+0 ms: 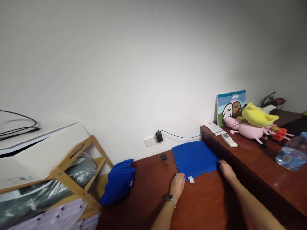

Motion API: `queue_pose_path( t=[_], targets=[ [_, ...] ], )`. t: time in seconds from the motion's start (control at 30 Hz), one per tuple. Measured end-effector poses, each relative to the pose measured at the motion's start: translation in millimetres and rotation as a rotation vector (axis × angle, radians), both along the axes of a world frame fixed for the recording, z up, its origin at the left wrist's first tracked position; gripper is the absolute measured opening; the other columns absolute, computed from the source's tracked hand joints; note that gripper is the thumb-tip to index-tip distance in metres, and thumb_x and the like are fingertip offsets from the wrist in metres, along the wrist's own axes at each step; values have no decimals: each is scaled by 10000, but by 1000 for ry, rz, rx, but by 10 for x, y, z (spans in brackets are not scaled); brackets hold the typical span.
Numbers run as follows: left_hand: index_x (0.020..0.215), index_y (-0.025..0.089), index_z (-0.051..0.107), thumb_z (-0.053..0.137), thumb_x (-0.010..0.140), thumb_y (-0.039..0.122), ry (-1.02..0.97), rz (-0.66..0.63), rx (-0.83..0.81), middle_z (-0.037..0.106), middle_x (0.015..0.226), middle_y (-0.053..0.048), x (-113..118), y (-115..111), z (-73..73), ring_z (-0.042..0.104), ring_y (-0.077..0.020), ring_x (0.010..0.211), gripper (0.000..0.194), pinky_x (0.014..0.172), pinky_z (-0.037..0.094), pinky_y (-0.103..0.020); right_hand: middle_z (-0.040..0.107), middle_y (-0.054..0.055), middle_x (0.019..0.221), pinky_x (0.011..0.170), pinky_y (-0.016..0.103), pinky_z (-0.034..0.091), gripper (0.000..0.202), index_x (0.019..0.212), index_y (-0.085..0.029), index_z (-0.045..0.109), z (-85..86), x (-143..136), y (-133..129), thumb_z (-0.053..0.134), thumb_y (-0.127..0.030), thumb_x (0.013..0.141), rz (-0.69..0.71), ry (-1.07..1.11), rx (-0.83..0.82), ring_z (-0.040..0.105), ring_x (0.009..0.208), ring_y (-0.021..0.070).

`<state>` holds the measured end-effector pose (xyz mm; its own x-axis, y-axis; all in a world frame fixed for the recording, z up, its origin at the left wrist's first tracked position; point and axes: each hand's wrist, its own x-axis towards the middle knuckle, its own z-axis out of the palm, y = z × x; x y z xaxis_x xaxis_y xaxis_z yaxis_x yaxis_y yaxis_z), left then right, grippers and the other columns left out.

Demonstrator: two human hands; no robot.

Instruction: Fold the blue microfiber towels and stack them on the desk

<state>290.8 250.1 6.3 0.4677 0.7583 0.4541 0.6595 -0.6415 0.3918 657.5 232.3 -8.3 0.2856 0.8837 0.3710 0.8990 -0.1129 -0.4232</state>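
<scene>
A blue cloth (195,158) lies flat on the reddish-brown wooden surface, close to the wall. Two small white tags stick out from its near edge. My left hand (177,185), with a watch on the wrist, is closed on the near left corner beside the tags. At the near right corner, my right hand (226,170) pinches the cloth against the raised dark wood ledge. The fingertips of both hands are partly hidden. Off to the left, a second blue cloth (120,180) lies crumpled at the edge of the surface.
On the raised ledge are a white remote (229,140), pink plush toy (247,128), yellow plush toy (259,115), dog picture (231,107) and water bottle (291,155). A black adapter (159,136) with a cable is plugged into the wall. A wooden frame (74,182) stands left.
</scene>
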Motion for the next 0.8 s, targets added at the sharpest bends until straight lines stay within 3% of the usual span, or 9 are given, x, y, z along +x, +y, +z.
queue_pose_path(
  t=[0.07,0.13,0.3,0.43,0.5,0.6,0.7,0.8],
  targets=[
    [992,223,712,521,1001,153,34,7,6,775,1028,-99,-12,-22,-163,733,-276,977,203,860,605,-432,769,135,1123,826,314,579,355,1041,-159,758,-121,41,-46,442,-110,889,10,17,-7,751,916,226],
    [1039,225,705,495,1015,161,57,1,8,764,1086,-107,-43,-12,-234,715,-283,1024,222,910,590,-465,751,126,1194,905,349,585,362,1114,-180,737,-171,101,-64,432,-170,920,25,30,3,739,1014,240],
    [1137,222,710,471,1018,163,80,-11,-1,762,1180,-111,-44,-70,-242,697,-290,1092,273,966,578,-500,738,152,1226,955,395,585,388,1134,-182,718,-205,197,-108,384,-236,943,62,46,-19,734,1069,273],
    [1315,260,668,542,979,167,67,-13,-6,704,1386,-86,-250,-391,-261,650,-265,1251,371,1079,544,-468,721,199,1277,1070,472,540,417,1149,-159,722,-251,76,-306,433,-236,858,41,39,16,692,1196,331],
    [1311,278,675,555,963,158,70,56,5,716,1368,-70,-615,-565,-261,648,-240,1255,388,1094,534,-432,696,199,1329,1117,526,509,431,1165,-174,716,-317,-77,-517,444,-296,854,19,33,117,659,1254,355],
    [1165,275,738,540,953,153,161,326,20,767,1211,-62,-1511,-715,-171,683,-227,1158,315,1043,545,-392,705,185,1304,1068,579,543,419,1135,-220,724,-471,-413,-1035,449,-430,900,69,56,222,681,1202,386],
    [1129,224,749,495,971,181,183,565,12,748,1179,-120,-2507,-688,16,675,-290,1124,302,992,539,-458,770,130,1132,934,588,620,338,1045,-302,746,-627,-810,-1697,497,-486,909,158,102,237,742,1052,383],
    [1223,189,718,513,974,225,171,722,-6,714,1217,-165,-3166,-544,183,646,-329,1151,325,978,519,-479,805,73,1014,799,525,685,261,1002,-375,770,-740,-1147,-2250,548,-465,897,285,140,234,779,938,357]
  ],
)
